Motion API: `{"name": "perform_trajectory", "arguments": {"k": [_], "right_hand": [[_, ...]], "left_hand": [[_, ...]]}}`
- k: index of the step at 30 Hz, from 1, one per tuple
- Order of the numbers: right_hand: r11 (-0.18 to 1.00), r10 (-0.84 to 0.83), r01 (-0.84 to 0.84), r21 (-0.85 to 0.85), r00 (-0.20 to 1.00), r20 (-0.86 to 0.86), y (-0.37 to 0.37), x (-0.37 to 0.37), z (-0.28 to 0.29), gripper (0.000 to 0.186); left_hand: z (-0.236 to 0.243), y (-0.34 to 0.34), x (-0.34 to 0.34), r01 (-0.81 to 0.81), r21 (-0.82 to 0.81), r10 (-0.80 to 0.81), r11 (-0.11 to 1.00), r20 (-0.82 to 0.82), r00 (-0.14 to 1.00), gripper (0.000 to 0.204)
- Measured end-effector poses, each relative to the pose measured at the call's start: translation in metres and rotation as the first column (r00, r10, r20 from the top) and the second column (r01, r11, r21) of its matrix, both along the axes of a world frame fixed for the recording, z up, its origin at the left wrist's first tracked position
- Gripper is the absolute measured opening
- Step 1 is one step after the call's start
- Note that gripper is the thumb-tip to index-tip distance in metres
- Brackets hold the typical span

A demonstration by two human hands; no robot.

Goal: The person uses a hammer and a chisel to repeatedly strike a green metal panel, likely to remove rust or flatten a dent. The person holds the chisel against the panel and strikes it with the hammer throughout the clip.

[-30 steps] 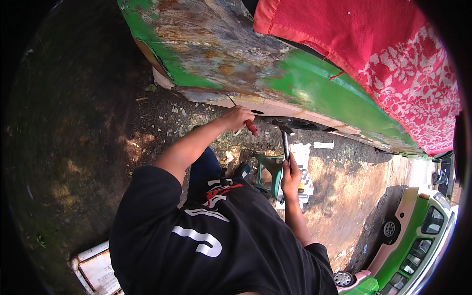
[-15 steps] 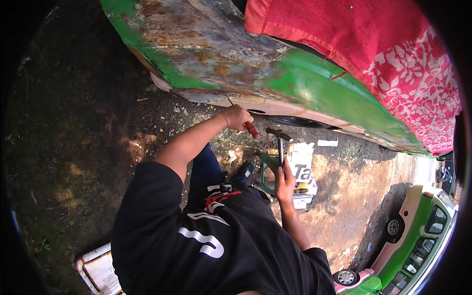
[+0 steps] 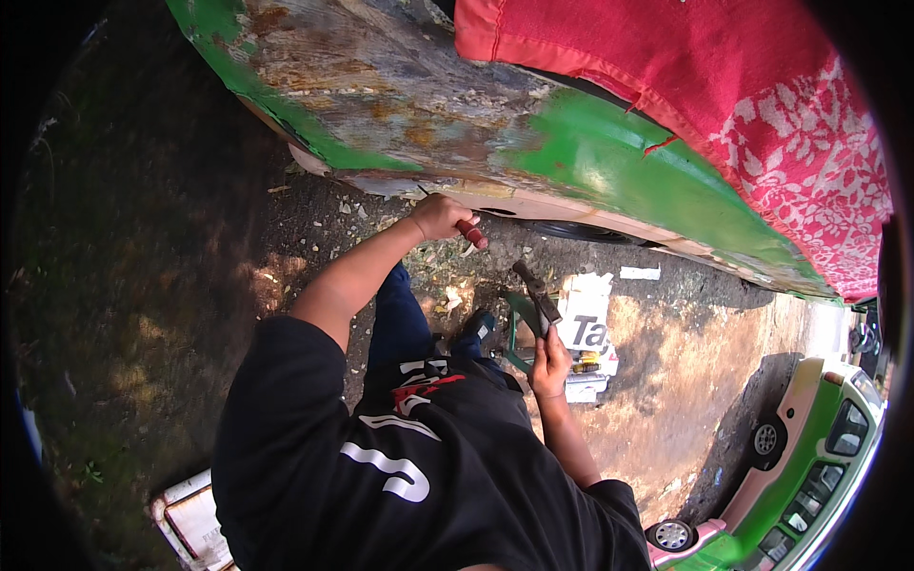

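The left hand (image 3: 440, 217) wraps round a red-handled tool (image 3: 472, 234), seemingly to steady it near the vehicle body (image 3: 457, 124), while the right hand (image 3: 549, 368) clasps a hammer (image 3: 533, 284).

Brown dirt ground (image 3: 657, 381) bears scattered pale bits (image 3: 453, 299), 1 white strip (image 3: 640, 273) and 1 green stool (image 3: 521, 309).

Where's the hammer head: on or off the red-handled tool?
Off: ground shows between the hammer head and the red-handled tool.
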State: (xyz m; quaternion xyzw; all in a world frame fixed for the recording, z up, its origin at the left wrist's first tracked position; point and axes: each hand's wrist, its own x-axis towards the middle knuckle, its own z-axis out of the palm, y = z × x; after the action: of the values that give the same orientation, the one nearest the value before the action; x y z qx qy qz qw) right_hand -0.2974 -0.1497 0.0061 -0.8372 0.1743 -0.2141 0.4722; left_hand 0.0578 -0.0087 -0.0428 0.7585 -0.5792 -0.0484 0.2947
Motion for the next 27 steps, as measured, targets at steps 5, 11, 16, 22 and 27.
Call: {"name": "perform_trajectory", "arguments": {"k": [5, 11, 16, 22, 27], "right_hand": [[0.998, -0.043, 0.044, 0.043, 0.999, -0.015, -0.005, 0.026, 0.010, 0.041], [0.968, -0.132, 0.161, 0.190, 0.979, -0.157, -0.011, 0.033, 0.014, 0.040], [0.921, -0.266, 0.298, 0.251, 0.952, -0.153, 0.006, 0.039, 0.011, 0.040], [0.816, -0.437, 0.450, 0.362, 0.891, -0.121, 0.066, 0.041, 0.035, 0.043], [0.692, -0.559, 0.569, 0.444, 0.812, -0.170, 0.114, 0.035, 0.042, 0.045]], "left_hand": [[0.008, -0.006, -0.024, 0.090, -0.062, -0.088, 0.994, 0.028, 0.996, 0.032], [0.021, -0.004, -0.021, 0.154, 0.047, -0.152, 0.987, -0.041, 0.988, 0.020], [0.020, -0.005, -0.012, 0.252, 0.156, -0.235, 0.955, -0.120, 0.964, 0.019], [0.012, -0.006, -0.011, 0.383, 0.141, -0.362, 0.913, -0.156, 0.919, 0.012], [0.005, 0.001, -0.008, 0.467, 0.188, -0.453, 0.864, -0.115, 0.884, 0.010]]}}
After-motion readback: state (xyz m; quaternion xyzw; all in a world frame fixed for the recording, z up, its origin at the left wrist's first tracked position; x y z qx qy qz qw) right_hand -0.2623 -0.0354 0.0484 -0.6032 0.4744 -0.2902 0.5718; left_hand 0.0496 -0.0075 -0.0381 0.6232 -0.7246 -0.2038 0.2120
